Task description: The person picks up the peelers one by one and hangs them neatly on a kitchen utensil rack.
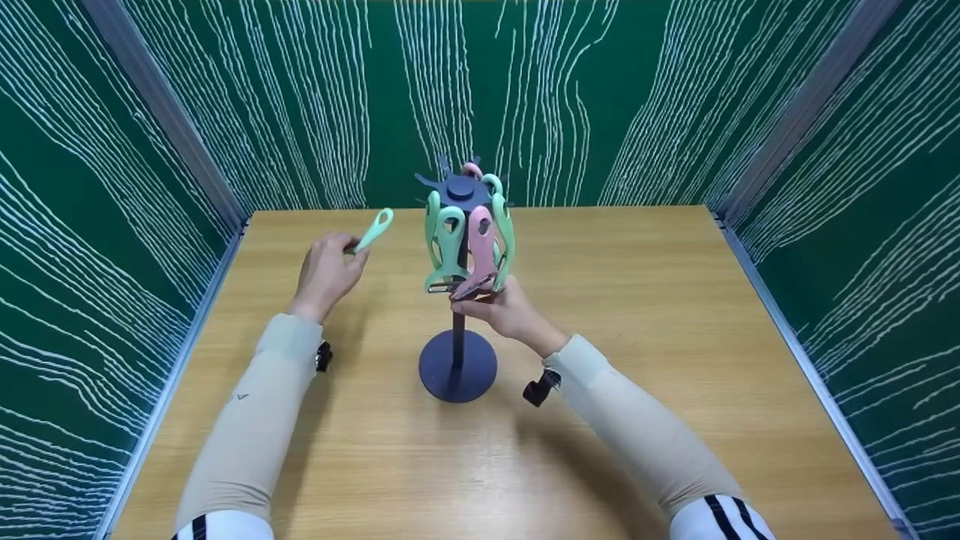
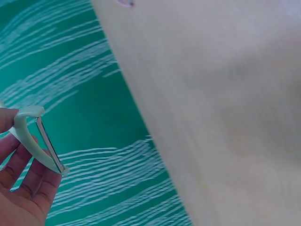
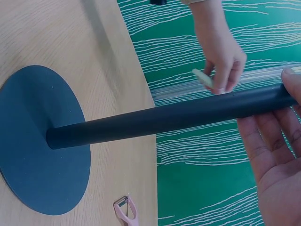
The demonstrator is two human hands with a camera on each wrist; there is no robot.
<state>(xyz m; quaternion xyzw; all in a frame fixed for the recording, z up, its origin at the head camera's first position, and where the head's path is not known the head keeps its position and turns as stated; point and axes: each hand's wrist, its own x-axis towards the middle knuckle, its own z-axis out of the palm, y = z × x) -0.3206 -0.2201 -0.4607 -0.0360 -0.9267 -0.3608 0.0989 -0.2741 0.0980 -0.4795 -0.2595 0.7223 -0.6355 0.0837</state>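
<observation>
My left hand, left of the stand, pinches a light green peeler by its head, its holed handle pointing up and to the right. In the left wrist view the thumb and fingers hold that peeler around its curved frame, the metal blade exposed. A dark rotary stand rises from a round base. Its post is held between the thumb and fingers of my right hand, just under the hanging peelers. Several green peelers and a pink peeler hang from its hooks.
The stand is on a wooden table, boxed in by green walls with white wavy lines and metal corner posts. Another pink peeler shows against the table in the right wrist view. Some hooks at the stand's upper left are bare.
</observation>
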